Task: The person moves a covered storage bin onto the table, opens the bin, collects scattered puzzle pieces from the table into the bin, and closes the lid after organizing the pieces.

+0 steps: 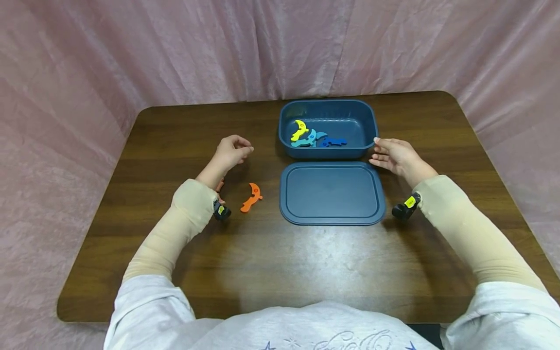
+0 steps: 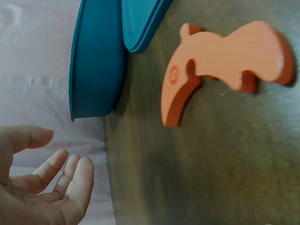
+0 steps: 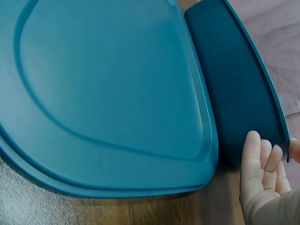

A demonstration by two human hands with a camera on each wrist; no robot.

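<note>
A dark blue tub (image 1: 369, 121) stands at the table's far middle and holds a yellow piece (image 1: 300, 130), a teal piece (image 1: 307, 140) and a blue piece (image 1: 332, 142). Its lid (image 1: 332, 193) lies flat in front of it. My right hand (image 1: 385, 153) touches the tub's near right corner with straight fingers (image 3: 260, 161) against the tub wall (image 3: 239, 84), beside the lid (image 3: 108, 93). My left hand (image 1: 238, 148) hovers left of the tub, loosely curled and holding nothing (image 2: 51, 187). An orange piece (image 1: 251, 197) (image 2: 225, 65) lies by my left wrist.
A second orange piece (image 1: 219, 184) peeks out from under my left wrist. The brown wooden table (image 1: 280, 262) has rounded corners, and pink cloth (image 1: 87, 73) hangs behind and beside it. The tub (image 2: 96, 61) and lid edge (image 2: 140, 23) show in the left wrist view.
</note>
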